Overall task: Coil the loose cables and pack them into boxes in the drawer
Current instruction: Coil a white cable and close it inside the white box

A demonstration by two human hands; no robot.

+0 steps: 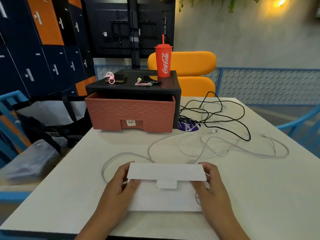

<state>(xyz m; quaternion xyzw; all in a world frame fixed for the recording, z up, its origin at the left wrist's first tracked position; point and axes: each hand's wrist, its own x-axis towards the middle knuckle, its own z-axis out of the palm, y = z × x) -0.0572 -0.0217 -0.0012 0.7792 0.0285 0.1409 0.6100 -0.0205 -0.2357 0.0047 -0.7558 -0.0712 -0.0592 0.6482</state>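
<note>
We held the white box [166,198] between our hands: our left hand [119,186] gripped its left side and our right hand [211,186] its right side, fingers curled at the raised flap [166,171] (its tab untucked). The white cable [214,131] lay loose just beyond the box, with the black cable [244,110] and the drawer [129,115] farther beyond.

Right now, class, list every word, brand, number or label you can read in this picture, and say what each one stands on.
"Coca-Cola": on the red cup.
"Clay", rest hidden: on the purple sticker.
Unreadable, too small: the tag on the drawer front.
Unreadable, too small: the white label on the black screen.
</note>
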